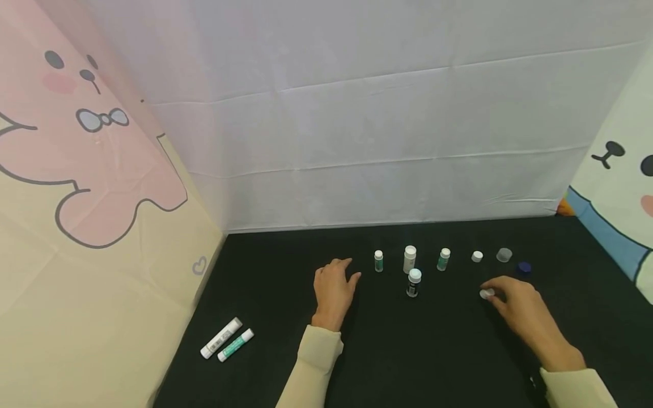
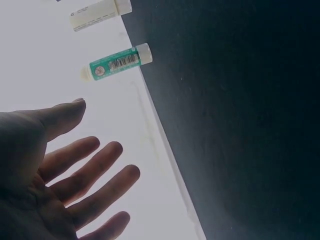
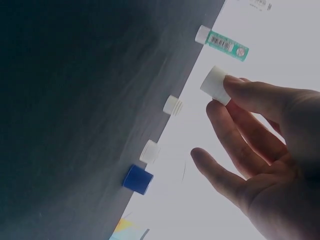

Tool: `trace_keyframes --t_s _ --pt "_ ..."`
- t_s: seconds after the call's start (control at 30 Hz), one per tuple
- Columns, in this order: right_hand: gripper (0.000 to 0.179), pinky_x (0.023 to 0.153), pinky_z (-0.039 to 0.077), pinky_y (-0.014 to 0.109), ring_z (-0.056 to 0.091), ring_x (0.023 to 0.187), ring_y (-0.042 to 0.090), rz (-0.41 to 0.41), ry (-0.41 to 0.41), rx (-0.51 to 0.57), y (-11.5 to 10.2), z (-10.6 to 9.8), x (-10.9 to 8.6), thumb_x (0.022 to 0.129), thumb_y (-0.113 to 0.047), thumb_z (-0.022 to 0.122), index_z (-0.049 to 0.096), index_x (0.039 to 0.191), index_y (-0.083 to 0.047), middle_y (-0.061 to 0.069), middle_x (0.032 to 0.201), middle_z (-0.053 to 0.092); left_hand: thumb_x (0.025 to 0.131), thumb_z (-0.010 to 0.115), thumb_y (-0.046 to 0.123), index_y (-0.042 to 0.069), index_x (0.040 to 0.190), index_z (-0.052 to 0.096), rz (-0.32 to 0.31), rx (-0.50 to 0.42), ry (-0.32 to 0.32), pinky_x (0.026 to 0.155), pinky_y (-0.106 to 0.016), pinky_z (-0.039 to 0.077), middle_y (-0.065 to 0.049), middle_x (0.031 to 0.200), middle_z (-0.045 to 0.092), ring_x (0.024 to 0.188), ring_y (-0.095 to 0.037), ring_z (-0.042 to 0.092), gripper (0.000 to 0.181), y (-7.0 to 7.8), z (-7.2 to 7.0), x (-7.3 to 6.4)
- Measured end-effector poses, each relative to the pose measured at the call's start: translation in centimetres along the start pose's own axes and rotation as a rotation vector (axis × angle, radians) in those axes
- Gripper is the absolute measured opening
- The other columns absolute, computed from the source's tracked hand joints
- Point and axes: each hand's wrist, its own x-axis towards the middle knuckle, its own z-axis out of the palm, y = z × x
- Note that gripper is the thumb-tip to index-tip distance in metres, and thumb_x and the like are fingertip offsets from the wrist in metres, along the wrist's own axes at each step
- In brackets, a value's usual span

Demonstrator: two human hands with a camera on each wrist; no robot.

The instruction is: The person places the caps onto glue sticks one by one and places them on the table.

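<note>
Fingers spread and thumb apart, my left hand (image 1: 334,294) holds nothing above the black table. To its right a slim green-labelled glue stick (image 1: 378,262) stands upright with a white cap. My right hand (image 1: 520,311) pinches a small white cap (image 3: 216,85) between thumb and fingertips, over the table's right side. Beyond that hand sit a white cap (image 1: 476,256), a translucent cap (image 1: 504,255) and a blue cap (image 1: 524,267). Between the hands stand a white glue stick (image 1: 409,260), a dark-labelled white-capped stick (image 1: 414,284) and another green-labelled glue stick (image 1: 443,260).
At the table's left, a larger white tube (image 1: 221,338) and a green-labelled glue stick (image 1: 236,345) lie side by side. A white cloth wall (image 1: 357,192) rises behind the black table (image 1: 398,357); printed cloths hang at both sides.
</note>
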Motion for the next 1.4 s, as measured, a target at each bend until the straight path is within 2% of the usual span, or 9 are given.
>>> trace_keyframes --t_s 0.37,0.67,0.97,1.4 --pt "0.018 0.072 0.056 0.061 0.073 0.085 0.042 -0.013 -0.022 0.027 -0.6 0.6 -0.2 0.083 0.009 0.08 0.076 0.1 0.005 0.025 0.098 0.075 0.09 0.086 0.03 0.01 0.125 0.077 -0.004 -0.016 -0.023 0.1 -0.046 0.054 -0.007 0.117 0.077 0.106 -0.026 0.074 0.042 1.1 1.0 0.5" --pt "0.019 0.067 0.056 0.059 0.073 0.08 0.039 -0.069 0.041 0.017 -0.5 1.1 -0.3 0.079 0.009 0.083 0.077 0.095 0.002 0.02 0.092 0.076 0.091 0.085 0.032 0.01 0.13 0.075 -0.023 -0.044 -0.053 0.098 -0.044 0.053 -0.008 0.118 0.077 0.106 -0.025 0.074 0.046 2.0 2.1 1.2" --pt "0.018 0.074 0.056 0.061 0.073 0.086 0.04 -0.014 -0.022 0.025 -1.0 1.1 -0.4 0.082 0.009 0.082 0.077 0.099 0.003 0.021 0.097 0.076 0.091 0.085 0.034 0.009 0.134 0.072 -0.047 -0.054 -0.091 0.099 -0.044 0.053 -0.008 0.121 0.076 0.109 -0.026 0.073 0.051 2.5 2.9 1.5" --pt "0.021 0.079 0.057 0.061 0.074 0.091 0.043 -0.011 -0.045 0.029 -1.6 1.6 -0.6 0.082 0.01 0.082 0.077 0.101 0.003 0.024 0.101 0.076 0.092 0.085 0.032 0.008 0.133 0.073 -0.056 -0.088 -0.105 0.097 -0.045 0.054 -0.01 0.121 0.077 0.109 -0.027 0.073 0.049 3.2 4.2 2.1"
